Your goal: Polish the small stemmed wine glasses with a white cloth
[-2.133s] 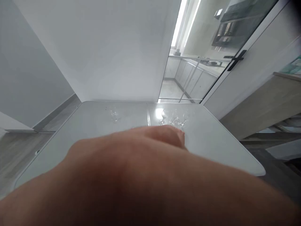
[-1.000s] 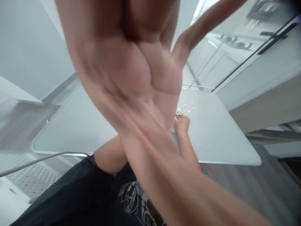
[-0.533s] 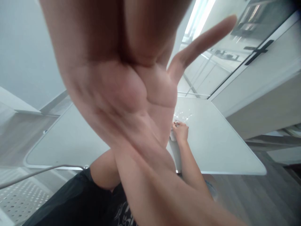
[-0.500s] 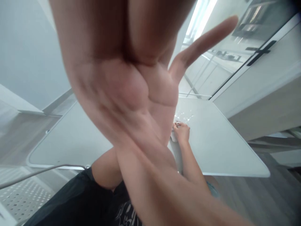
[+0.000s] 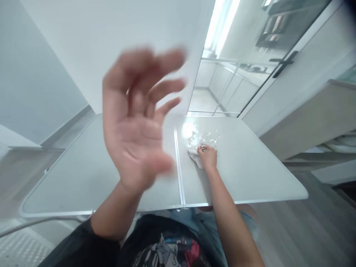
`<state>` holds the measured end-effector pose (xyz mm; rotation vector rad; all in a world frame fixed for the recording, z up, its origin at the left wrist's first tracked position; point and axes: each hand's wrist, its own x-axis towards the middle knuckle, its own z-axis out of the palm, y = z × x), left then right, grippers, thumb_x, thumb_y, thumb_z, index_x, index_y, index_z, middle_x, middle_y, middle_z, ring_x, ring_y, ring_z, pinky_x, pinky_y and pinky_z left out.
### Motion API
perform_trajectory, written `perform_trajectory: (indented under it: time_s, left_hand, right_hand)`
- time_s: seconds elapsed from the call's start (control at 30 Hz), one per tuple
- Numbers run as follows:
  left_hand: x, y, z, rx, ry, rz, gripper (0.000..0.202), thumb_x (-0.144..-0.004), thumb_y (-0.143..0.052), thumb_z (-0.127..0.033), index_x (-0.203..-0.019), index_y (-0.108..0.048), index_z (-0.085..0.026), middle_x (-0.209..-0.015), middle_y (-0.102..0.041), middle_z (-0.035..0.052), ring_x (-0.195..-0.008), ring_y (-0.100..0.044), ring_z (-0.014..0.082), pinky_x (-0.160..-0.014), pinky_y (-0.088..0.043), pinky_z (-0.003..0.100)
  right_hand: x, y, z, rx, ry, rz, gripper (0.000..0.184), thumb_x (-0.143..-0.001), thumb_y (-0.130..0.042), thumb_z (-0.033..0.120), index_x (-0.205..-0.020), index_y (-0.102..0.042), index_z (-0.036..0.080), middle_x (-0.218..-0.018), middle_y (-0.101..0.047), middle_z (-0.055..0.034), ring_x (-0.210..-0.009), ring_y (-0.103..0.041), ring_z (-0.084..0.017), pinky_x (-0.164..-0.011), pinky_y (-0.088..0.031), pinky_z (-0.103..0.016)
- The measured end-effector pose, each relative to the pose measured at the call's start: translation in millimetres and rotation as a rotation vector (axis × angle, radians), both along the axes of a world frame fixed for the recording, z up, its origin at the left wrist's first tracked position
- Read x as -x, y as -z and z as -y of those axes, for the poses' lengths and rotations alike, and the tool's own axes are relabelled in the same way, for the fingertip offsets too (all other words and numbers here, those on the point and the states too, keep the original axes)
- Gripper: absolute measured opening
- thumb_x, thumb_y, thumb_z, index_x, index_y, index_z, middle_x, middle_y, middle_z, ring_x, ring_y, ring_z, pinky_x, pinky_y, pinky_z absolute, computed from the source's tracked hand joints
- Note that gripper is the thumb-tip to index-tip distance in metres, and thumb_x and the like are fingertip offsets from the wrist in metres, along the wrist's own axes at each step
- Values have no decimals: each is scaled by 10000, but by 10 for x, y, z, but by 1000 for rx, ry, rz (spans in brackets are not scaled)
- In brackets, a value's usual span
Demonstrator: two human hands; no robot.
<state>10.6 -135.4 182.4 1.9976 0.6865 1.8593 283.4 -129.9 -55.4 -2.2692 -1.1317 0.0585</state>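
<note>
My left hand (image 5: 139, 129) is raised close to the camera, above the table, palm toward me. Its fingers are apart and loosely curved, with nothing in them; the fingertips are blurred. At the table top, my right hand (image 5: 209, 156) has its fingers closed on a crumpled whitish cloth (image 5: 196, 157), which spreads out to the left of the fingers. A small shiny spot shows between the thumb and fingers, too small to name. Just beyond the hand, glinting bright marks (image 5: 210, 137) lie on the surface; whether they are wet streaks or clear film, I cannot tell.
The white folding table (image 5: 250, 167) has a metal seam (image 5: 178, 167) down its middle. A glass door with a black handle (image 5: 285, 63) stands behind on the right. A grey cable (image 5: 50, 219) runs past the table's front left edge, and shelves (image 5: 319, 155) are at the right.
My left hand has moved away from the camera, down and to the left, uncovering the table's middle. My right hand stays on the cloth. The view has shifted slightly.
</note>
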Motion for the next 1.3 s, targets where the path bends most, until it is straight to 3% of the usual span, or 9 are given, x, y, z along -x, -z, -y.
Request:
perform_trajectory:
  time_s: [0.1,0.23,0.4,0.57,0.73,0.9,1.0,1.1,1.3]
  left_hand:
    - [-12,249,-349,39,-37,255,293,-1000,-492,-484,-1134,-523,-225,-1005,-547,41,-971,-631,168,-830,-550,321]
    - [243,875,-1000,128,-439,130,192,-963,-547,-376,-996,-515,-190,-981,-517,40,-929,-547,172,-882,-493,355]
    - [625,1537,-1504,190,-634,-85,643,-747,-800,-487,-1185,-450,-174,-1223,-471,134,-1161,-474,297,-1087,-355,534]
    - [713,1919,-1759,367,-627,-167,939,-602,-875,-542,-1309,-398,-148,-1343,-463,178,-1249,-489,334,-1118,-353,538]
    - [708,2138,-1911,532,-488,-182,881,-661,-839,-532,-1327,-397,-164,-1297,-594,183,-1207,-607,326,-1048,-463,503]
    - [720,2247,-1984,555,-406,-113,711,-744,-786,-496,-1285,-433,-199,-1133,-702,122,-1083,-697,272,-998,-516,470]
    - [712,2305,-2048,566,-365,-74,698,-754,-776,-477,-1289,-433,-189,-1135,-698,128,-1072,-695,250,-969,-538,444]
    - [688,2361,-2110,590,-274,8,643,-800,-728,-446,-1302,-432,-176,-1082,-695,107,-1022,-700,208,-945,-550,397]
    - [529,2254,-1970,565,-118,89,563,-867,-660,-495,-1320,-503,-202,-1028,-595,41,-799,-720,145,-666,-542,229]
  right_hand:
    - [18,-20,-31,-25,30,-53,278,-896,-598,357,-1027,-784,198,-930,-791,-89,-892,-728,-219,-825,-499,-257]
    - [28,-50,-76,-15,67,-113,252,-880,-612,368,-990,-782,218,-937,-786,-76,-920,-724,-219,-828,-504,-266]
    - [30,-61,-99,-20,53,-149,233,-881,-611,347,-989,-777,224,-942,-781,-65,-911,-721,-206,-808,-504,-263]
    - [49,-87,-108,5,104,-173,231,-893,-603,350,-981,-768,214,-943,-769,-80,-890,-716,-213,-788,-499,-271]
    - [58,-141,-52,4,83,-204,272,-899,-593,365,-1076,-721,203,-993,-728,-89,-959,-692,-237,-838,-497,-305]
    - [140,-185,219,-23,71,-161,726,-826,-688,523,-1380,-499,94,-1311,-537,-224,-1146,-601,-322,-908,-498,-372]
    - [193,-206,427,97,93,-93,509,-853,-662,448,-1209,-590,93,-1201,-583,-240,-1166,-557,-368,-929,-467,-408]
    - [206,-249,594,137,-4,-139,188,-875,-589,316,-966,-631,156,-993,-666,-156,-982,-613,-295,-849,-456,-351]
    - [296,-269,592,-305,-173,-542,200,-802,-623,342,-928,-656,190,-820,-683,-14,-761,-607,-193,-692,-451,-267]
